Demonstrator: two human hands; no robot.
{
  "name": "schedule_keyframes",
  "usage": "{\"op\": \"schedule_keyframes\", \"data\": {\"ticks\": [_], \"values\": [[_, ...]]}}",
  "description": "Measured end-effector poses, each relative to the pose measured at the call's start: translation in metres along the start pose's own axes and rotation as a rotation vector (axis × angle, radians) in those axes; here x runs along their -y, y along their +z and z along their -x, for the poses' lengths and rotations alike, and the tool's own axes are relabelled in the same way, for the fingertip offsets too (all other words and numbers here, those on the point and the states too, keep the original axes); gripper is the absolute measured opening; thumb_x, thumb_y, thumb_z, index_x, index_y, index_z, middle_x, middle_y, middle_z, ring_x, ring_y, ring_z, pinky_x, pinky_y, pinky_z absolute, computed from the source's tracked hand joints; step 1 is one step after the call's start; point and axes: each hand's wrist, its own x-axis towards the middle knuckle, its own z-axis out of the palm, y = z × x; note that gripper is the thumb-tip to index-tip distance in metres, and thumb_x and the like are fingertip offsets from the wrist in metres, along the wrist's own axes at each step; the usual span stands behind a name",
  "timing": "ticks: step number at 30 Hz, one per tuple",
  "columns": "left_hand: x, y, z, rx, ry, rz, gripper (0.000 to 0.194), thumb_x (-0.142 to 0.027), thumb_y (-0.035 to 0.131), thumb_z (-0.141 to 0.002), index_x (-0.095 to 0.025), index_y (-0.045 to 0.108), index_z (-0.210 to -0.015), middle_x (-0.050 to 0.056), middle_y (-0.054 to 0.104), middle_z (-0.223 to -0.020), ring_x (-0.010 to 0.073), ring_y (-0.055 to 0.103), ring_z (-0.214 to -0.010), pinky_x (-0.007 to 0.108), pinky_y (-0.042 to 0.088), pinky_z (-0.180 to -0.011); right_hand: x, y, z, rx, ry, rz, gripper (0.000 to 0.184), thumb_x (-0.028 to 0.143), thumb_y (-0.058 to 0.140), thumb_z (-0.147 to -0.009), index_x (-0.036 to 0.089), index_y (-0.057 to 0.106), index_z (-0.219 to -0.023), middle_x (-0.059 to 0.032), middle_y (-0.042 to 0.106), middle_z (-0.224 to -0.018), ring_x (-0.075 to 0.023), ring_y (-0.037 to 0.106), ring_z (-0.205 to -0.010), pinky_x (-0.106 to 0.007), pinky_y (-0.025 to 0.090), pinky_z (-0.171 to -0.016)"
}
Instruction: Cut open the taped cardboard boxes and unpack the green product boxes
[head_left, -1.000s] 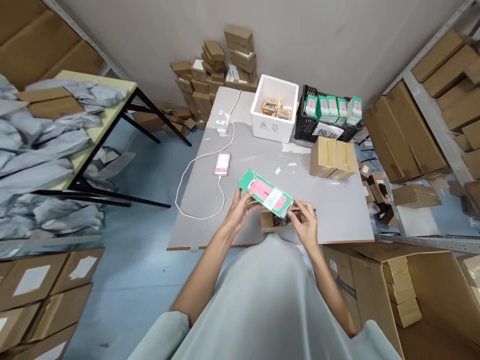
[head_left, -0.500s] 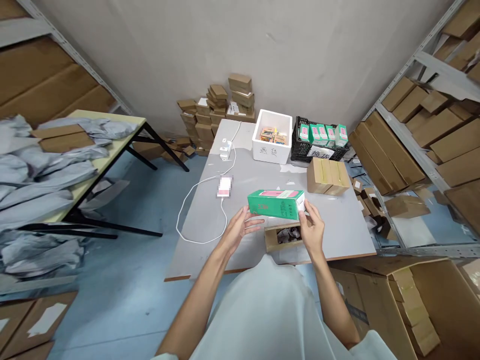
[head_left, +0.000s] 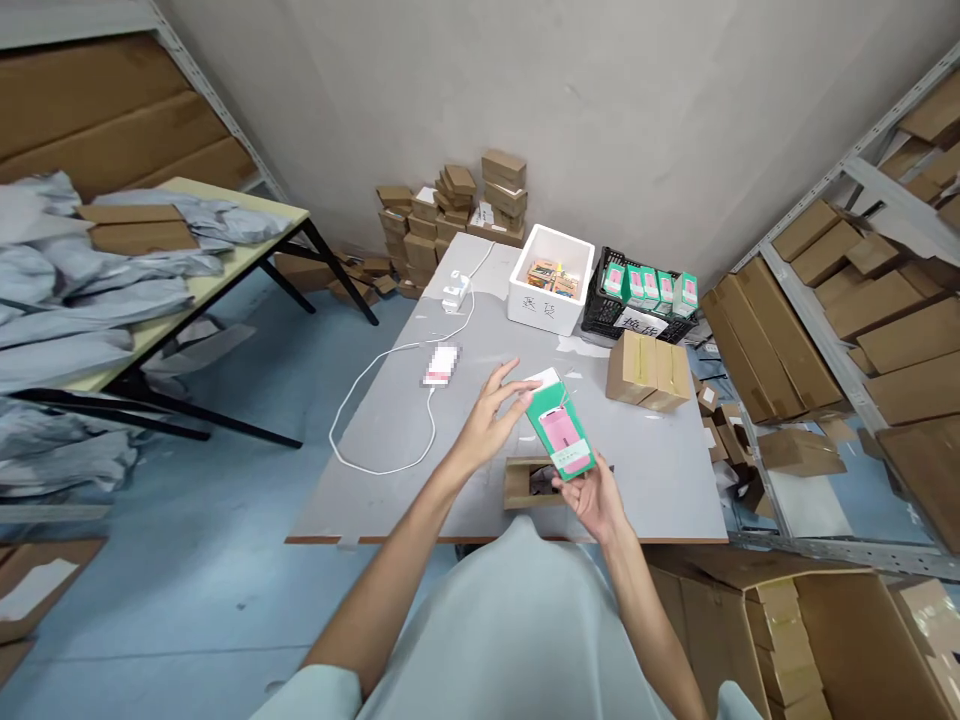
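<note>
A green box (head_left: 559,425) with a pink panel and a white end is held tilted above the table, its white end pointing away from me. My right hand (head_left: 594,500) grips the near end from below, fingers round the lower edge. At the far end, the thumb and a finger of my left hand (head_left: 487,420) close on the white flap, while another finger sticks out. Beneath the green box lies an open cardboard carton (head_left: 517,487) with dark, crumpled stuff inside; the box and right hand hide part of it.
On the grey table (head_left: 390,440) stand a white foam box (head_left: 547,310), a black crate (head_left: 596,315) of green boxes and two taped cartons (head_left: 649,372). A white cable (head_left: 375,470) loops at left beside a blurred device (head_left: 441,366). Shelves (head_left: 862,350) rise at right.
The green box has turned from lying crosswise to pointing away, showing its pink panel. My right hand moved to its near end; my left hand went up to its white end.
</note>
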Motion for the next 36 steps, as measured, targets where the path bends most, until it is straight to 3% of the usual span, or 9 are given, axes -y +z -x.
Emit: {"op": "schedule_keyframes", "data": {"ticks": [8,13,17,20,24,26,29,32,36], "values": [[0.007,0.023,-0.031,0.052,-0.032,0.074,0.05,-0.052,0.051,-0.106,-0.025,0.093,-0.104,0.01,0.071,-0.164,0.039,0.051,-0.165,0.061,0.03,-0.144,0.0,-0.018,0.011,0.216,0.348,0.045,0.05,0.055,0.043,-0.118,0.015,0.072,-0.114,-0.0139,0.084,-0.089,-0.0161,0.076,-0.062,-0.019,0.06,-0.052],[0.0,0.032,-0.033,0.192,-0.035,0.267,0.042,-0.054,0.067,-0.091,-0.023,0.09,-0.108,0.014,0.072,-0.163,0.0451,0.062,-0.155,0.063,0.048,-0.13,0.002,-0.024,0.02,0.336,0.448,-0.009,0.047,0.051,0.039,-0.117,0.018,0.072,-0.112,-0.0065,0.078,-0.082,-0.0133,0.065,-0.052,-0.018,0.054,-0.047],[-0.002,0.04,-0.029,0.198,-0.166,0.401,0.048,-0.057,0.088,-0.083,-0.023,0.085,-0.116,0.016,0.082,-0.142,0.0407,0.078,-0.13,0.051,0.065,-0.107,0.001,-0.037,0.021,0.415,0.443,0.092,0.048,0.058,0.046,-0.113,0.018,0.073,-0.116,-0.0072,0.079,-0.082,-0.0167,0.069,-0.055,-0.021,0.054,-0.047],[0.001,0.043,-0.024,0.117,-0.266,0.423,0.062,-0.068,0.096,-0.079,-0.023,0.084,-0.12,0.012,0.087,-0.115,0.0309,0.082,-0.097,0.039,0.067,-0.081,0.005,-0.045,0.018,0.388,0.281,0.345,0.063,0.074,0.054,-0.11,0.016,0.076,-0.123,-0.0118,0.082,-0.09,-0.0237,0.078,-0.07,-0.028,0.06,-0.055],[0.01,0.05,-0.018,0.01,-0.26,0.339,0.066,-0.075,0.098,-0.075,-0.022,0.086,-0.113,0.009,0.086,-0.104,0.0261,0.079,-0.086,0.035,0.065,-0.073,0.013,-0.04,0.012,0.168,-0.349,0.5,0.069,0.076,0.082,-0.095,0.024,0.075,-0.139,-0.0118,0.085,-0.121,-0.0265,0.082,-0.11,-0.037,0.067,-0.094],[0.013,0.056,-0.014,-0.035,-0.249,0.276,0.067,-0.076,0.098,-0.075,-0.021,0.086,-0.112,0.01,0.087,-0.109,0.0266,0.08,-0.089,0.035,0.066,-0.074,0.016,-0.031,0.009,0.152,-0.5,0.526,0.082,0.065,0.097,-0.084,0.027,0.069,-0.152,-0.0115,0.082,-0.135,-0.0267,0.079,-0.121,-0.039,0.064,-0.106],[0.012,0.061,-0.005,-0.119,-0.26,0.252,0.076,-0.076,0.096,-0.078,-0.02,0.084,-0.128,0.015,0.084,-0.135,0.029,0.082,-0.105,0.035,0.068,-0.081,0.019,-0.018,0.009,0.16,-0.54,0.563,0.102,0.049,0.107,-0.073,0.025,0.062,-0.162,-0.0118,0.081,-0.14,-0.0254,0.079,-0.116,-0.038,0.063,-0.103],[0.011,0.057,0.011,-0.169,-0.291,0.372,0.092,-0.077,0.091,-0.085,-0.027,0.07,-0.158,0.018,0.065,-0.17,0.0331,0.077,-0.135,0.04,0.068,-0.1,0.022,-0.007,0.015,0.198,-0.514,0.518,0.1,0.047,0.105,-0.075,0.026,0.061,-0.163,-0.0106,0.083,-0.137,-0.0275,0.081,-0.119,-0.039,0.063,-0.105],[0.015,0.048,0.052,0.015,-0.474,0.649,0.089,-0.088,0.07,-0.097,-0.03,0.063,-0.165,0.018,0.066,-0.168,0.0404,0.069,-0.149,0.056,0.066,-0.113,0.026,0.006,0.023,0.26,-0.483,0.36,0.086,0.058,0.099,-0.08,0.027,0.068,-0.154,-0.0105,0.084,-0.139,-0.0338,0.079,-0.133,-0.046,0.064,-0.114]]}}
